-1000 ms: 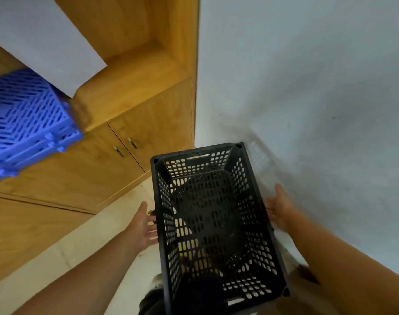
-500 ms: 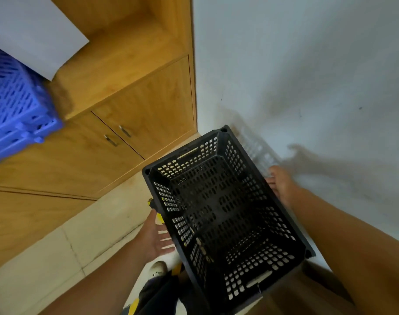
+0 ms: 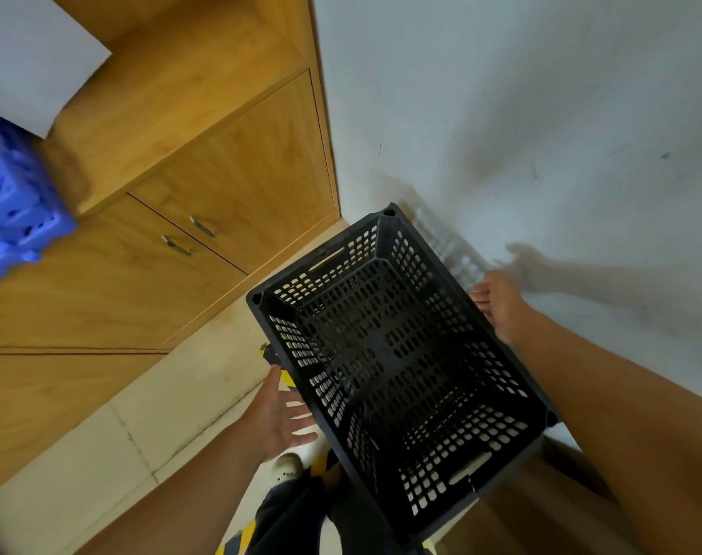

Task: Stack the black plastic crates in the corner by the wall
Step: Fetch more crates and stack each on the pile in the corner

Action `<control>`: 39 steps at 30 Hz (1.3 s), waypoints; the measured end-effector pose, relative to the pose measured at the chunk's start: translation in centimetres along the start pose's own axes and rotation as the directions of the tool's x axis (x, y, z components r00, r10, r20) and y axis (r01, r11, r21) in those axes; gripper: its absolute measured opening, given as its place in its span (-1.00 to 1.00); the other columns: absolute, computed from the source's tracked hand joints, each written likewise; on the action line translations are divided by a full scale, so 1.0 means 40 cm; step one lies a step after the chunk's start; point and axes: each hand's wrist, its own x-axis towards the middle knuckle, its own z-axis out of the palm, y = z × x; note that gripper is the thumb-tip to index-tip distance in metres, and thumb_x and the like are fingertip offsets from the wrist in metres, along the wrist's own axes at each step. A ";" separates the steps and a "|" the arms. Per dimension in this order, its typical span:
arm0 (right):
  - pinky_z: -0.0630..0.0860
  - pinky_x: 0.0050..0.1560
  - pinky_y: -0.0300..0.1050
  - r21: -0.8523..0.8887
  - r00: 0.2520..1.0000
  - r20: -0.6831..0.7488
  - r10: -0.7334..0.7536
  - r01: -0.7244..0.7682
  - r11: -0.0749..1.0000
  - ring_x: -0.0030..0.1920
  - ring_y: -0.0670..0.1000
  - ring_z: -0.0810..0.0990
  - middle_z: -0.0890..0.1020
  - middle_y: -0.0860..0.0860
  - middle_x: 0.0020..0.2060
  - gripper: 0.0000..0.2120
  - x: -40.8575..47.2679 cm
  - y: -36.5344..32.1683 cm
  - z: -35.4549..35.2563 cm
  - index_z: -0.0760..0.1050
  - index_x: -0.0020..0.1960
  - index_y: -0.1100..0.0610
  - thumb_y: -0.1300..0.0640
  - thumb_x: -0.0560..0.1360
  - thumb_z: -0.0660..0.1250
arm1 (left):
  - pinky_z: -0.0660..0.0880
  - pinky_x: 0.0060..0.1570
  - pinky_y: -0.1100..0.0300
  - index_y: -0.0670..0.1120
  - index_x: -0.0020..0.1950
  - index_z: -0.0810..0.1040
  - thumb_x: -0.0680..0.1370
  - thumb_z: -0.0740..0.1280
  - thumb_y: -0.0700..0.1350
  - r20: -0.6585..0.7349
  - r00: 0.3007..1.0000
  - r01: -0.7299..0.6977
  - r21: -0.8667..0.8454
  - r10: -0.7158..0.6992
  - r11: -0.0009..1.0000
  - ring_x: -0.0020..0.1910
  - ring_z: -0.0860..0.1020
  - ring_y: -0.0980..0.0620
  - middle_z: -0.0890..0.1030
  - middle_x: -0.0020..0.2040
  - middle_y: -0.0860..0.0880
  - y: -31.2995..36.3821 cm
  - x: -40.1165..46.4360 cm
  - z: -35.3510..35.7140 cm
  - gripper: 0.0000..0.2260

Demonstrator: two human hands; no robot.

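Blue crates (image 3: 9,202), cabinet (image 3: 205,202) nearby — perhaps clear.

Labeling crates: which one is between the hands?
The black crate, between left hand and right hand. The blue crates sit far left, untouched.

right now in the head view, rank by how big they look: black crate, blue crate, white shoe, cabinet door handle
1. black crate, largest, though nearest the camera
2. blue crate, cut off by the frame edge, so its full size is unsure
3. white shoe, partly hidden
4. cabinet door handle, smallest
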 end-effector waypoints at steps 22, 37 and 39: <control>0.34 0.26 0.08 0.523 0.904 -0.318 0.287 -0.085 0.848 0.21 0.19 0.47 0.49 0.26 0.27 -0.50 -0.337 0.304 -0.117 0.40 0.29 0.32 -0.06 0.62 0.00 | 0.33 0.29 -0.01 -0.21 0.12 0.56 0.66 -0.07 0.08 0.110 0.837 -0.493 0.579 0.536 0.650 0.27 0.44 -0.14 0.49 0.30 -0.24 0.415 -0.080 0.142 -0.50; 0.44 0.01 0.03 0.832 0.764 -0.247 0.596 -0.147 0.534 -0.10 0.17 0.55 0.59 0.18 -0.08 -0.40 -0.396 0.448 0.046 0.45 0.15 0.22 -0.28 0.53 0.01 | 0.49 -0.08 -0.02 -0.07 0.11 0.52 0.59 -0.05 0.24 0.228 0.905 -0.400 0.744 0.359 0.536 -0.04 0.57 -0.23 0.60 -0.01 -0.25 0.510 0.000 0.225 -0.50; 0.39 -0.01 0.04 0.839 0.781 -0.207 0.589 -0.168 0.518 -0.07 0.18 0.52 0.57 0.20 -0.02 -0.42 -0.387 0.455 0.037 0.41 0.24 0.22 -0.23 0.58 -0.04 | 0.49 -0.11 -0.02 -0.09 0.12 0.51 0.59 -0.06 0.26 0.227 0.903 -0.407 0.725 0.365 0.556 -0.04 0.57 -0.24 0.60 0.01 -0.26 0.511 0.009 0.238 -0.47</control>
